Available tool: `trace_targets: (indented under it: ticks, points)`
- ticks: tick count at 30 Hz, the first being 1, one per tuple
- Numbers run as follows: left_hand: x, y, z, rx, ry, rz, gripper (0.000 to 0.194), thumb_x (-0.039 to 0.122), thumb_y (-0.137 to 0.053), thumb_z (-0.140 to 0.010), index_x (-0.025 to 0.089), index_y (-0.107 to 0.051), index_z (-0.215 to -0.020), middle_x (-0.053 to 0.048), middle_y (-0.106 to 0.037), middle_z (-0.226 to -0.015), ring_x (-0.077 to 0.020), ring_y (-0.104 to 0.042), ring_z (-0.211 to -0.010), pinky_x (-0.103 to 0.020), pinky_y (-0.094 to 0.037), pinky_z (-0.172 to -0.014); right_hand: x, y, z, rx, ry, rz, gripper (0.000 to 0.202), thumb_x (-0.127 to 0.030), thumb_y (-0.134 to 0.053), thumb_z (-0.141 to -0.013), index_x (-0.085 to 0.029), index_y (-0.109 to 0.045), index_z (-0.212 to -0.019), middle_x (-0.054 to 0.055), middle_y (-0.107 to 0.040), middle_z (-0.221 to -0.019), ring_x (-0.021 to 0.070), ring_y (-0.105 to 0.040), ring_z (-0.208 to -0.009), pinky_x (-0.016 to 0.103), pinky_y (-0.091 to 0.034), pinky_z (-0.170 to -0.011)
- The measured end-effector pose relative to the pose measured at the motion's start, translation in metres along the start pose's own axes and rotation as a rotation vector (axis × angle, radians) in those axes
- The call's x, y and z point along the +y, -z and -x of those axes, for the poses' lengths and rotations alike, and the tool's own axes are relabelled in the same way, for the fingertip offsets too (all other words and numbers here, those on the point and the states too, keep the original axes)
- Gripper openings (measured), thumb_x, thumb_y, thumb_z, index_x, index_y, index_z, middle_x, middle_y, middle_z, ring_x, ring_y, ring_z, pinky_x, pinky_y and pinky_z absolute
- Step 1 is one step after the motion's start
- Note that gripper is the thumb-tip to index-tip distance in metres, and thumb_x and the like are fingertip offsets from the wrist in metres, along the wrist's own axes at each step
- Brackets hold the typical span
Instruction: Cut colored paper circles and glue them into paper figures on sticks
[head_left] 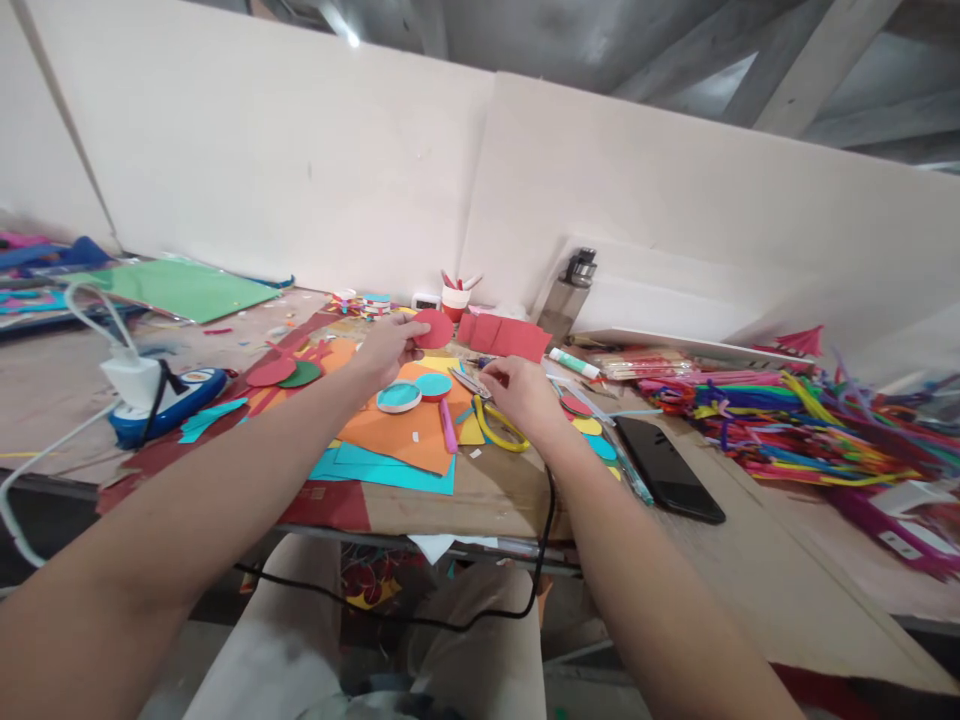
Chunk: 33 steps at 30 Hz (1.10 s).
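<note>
A red paper circle (435,330) is pinched between the fingers of my left hand (394,345), raised over the worktable. My right hand (514,390) is just above the scissors with yellow handles (501,428); its fingers are bent together, and whatever may be between them is too small to make out. Orange paper (390,430) lies over light blue sheets (420,478) between my arms. On it are a round lid with a light blue inside (399,397), a light blue disc (433,386) and a pink pen (448,427). Folded red paper (510,338) stands behind my right hand.
A black phone (667,468) and a pile of coloured pipe cleaners (787,420) lie at the right. Behind are a bottle (566,300), a glue stick (574,363) and a cup of pens (454,300). At the left sits a blue power strip (169,405); a black cable (450,625) crosses my lap.
</note>
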<state>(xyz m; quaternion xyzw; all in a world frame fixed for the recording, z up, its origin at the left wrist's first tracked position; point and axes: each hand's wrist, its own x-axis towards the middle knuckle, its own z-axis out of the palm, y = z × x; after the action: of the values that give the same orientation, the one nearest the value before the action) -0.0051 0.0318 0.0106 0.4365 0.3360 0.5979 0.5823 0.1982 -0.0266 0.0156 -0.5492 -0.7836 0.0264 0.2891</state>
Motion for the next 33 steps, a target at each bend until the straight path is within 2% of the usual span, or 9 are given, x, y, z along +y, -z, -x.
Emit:
trace_targets:
  ticks: [5, 12, 15, 20, 25, 27, 29, 31, 33]
  points:
    - [0.001, -0.002, 0.001, -0.025, 0.002, -0.003, 0.025, 0.015, -0.075, -0.061, 0.016, -0.059, -0.079, 0.0, -0.065, -0.072, -0.0087, -0.058, -0.059, -0.019, -0.042, -0.05, 0.005, 0.001, -0.001, -0.009, 0.0, -0.005, 0.018, -0.018, -0.055, -0.086, -0.016, -0.072, -0.08, 0.005, -0.073, -0.082, 0.0138, -0.06, -0.07, 0.024, -0.038, -0.065]
    - [0.002, -0.002, 0.0, -0.027, 0.011, -0.016, 0.026, 0.015, -0.076, -0.059, 0.015, -0.057, -0.076, 0.0, -0.064, -0.069, -0.0086, -0.058, -0.058, -0.019, -0.041, -0.049, 0.003, -0.002, 0.0, 0.013, -0.011, 0.005, 0.017, -0.018, -0.056, -0.085, -0.017, -0.072, -0.081, 0.004, -0.073, -0.08, 0.0139, -0.06, -0.071, 0.024, -0.038, -0.065]
    - [0.01, 0.003, -0.004, -0.021, -0.023, 0.023, 0.026, 0.015, -0.076, -0.059, 0.015, -0.057, -0.076, 0.0, -0.066, -0.071, -0.009, -0.059, -0.058, -0.019, -0.042, -0.049, 0.002, -0.002, 0.0, 0.018, 0.003, -0.031, 0.017, -0.02, -0.057, -0.085, -0.016, -0.072, -0.08, 0.004, -0.072, -0.08, 0.0138, -0.059, -0.07, 0.025, -0.039, -0.065]
    - [0.027, 0.019, -0.015, 0.056, -0.104, 0.083, 0.017, 0.013, -0.069, -0.062, 0.014, -0.057, -0.075, -0.001, -0.064, -0.067, -0.0089, -0.058, -0.055, -0.019, -0.039, -0.046, -0.004, -0.007, 0.002, -0.037, 0.094, -0.186, 0.015, -0.023, -0.059, -0.086, -0.017, -0.072, -0.085, 0.003, -0.071, -0.082, 0.0135, -0.059, -0.072, 0.024, -0.042, -0.065]
    - [0.029, 0.024, -0.018, 0.066, -0.114, 0.012, 0.023, 0.011, -0.07, -0.064, 0.015, -0.06, -0.085, 0.0, -0.065, -0.068, -0.008, -0.056, -0.053, -0.019, -0.04, -0.046, -0.01, -0.008, 0.004, -0.013, 0.125, -0.202, 0.015, -0.022, -0.058, -0.085, -0.017, -0.072, -0.082, 0.003, -0.07, -0.08, 0.0142, -0.059, -0.072, 0.025, -0.042, -0.066]
    - [0.03, 0.02, -0.012, -0.02, -0.076, -0.098, 0.03, 0.009, -0.074, -0.062, 0.015, -0.063, -0.089, 0.0, -0.065, -0.067, -0.0082, -0.055, -0.05, -0.02, -0.042, -0.047, -0.012, -0.006, 0.005, 0.022, 0.081, -0.208, 0.016, -0.024, -0.058, -0.086, -0.017, -0.072, -0.082, 0.004, -0.071, -0.081, 0.0145, -0.06, -0.071, 0.026, -0.042, -0.065]
    - [0.032, 0.014, -0.002, -0.217, 0.027, -0.257, 0.036, 0.004, -0.078, -0.057, 0.015, -0.066, -0.09, -0.002, -0.065, -0.064, -0.0097, -0.056, -0.047, -0.021, -0.041, -0.045, -0.013, -0.003, 0.005, 0.052, 0.043, -0.213, 0.016, -0.027, -0.059, -0.086, -0.018, -0.072, -0.082, 0.003, -0.072, -0.081, 0.0145, -0.061, -0.069, 0.026, -0.042, -0.064]
    - [0.036, 0.009, 0.009, -0.431, 0.197, -0.395, 0.037, -0.001, -0.078, -0.054, 0.015, -0.069, -0.086, -0.004, -0.066, -0.065, -0.0141, -0.061, -0.051, -0.021, -0.041, -0.044, -0.014, -0.002, 0.005, 0.061, 0.031, -0.218, 0.016, -0.027, -0.059, -0.085, -0.018, -0.072, -0.081, 0.003, -0.072, -0.079, 0.0142, -0.06, -0.068, 0.025, -0.041, -0.063]
    - [0.039, 0.004, 0.019, -0.604, 0.331, -0.523, 0.036, -0.004, -0.077, -0.052, 0.017, -0.071, -0.082, -0.002, -0.064, -0.06, -0.0137, -0.059, -0.046, -0.02, -0.037, -0.039, -0.014, -0.003, 0.005, 0.055, 0.029, -0.231, 0.016, -0.026, -0.059, -0.085, -0.018, -0.072, -0.081, 0.003, -0.072, -0.077, 0.0141, -0.06, -0.067, 0.025, -0.041, -0.063]
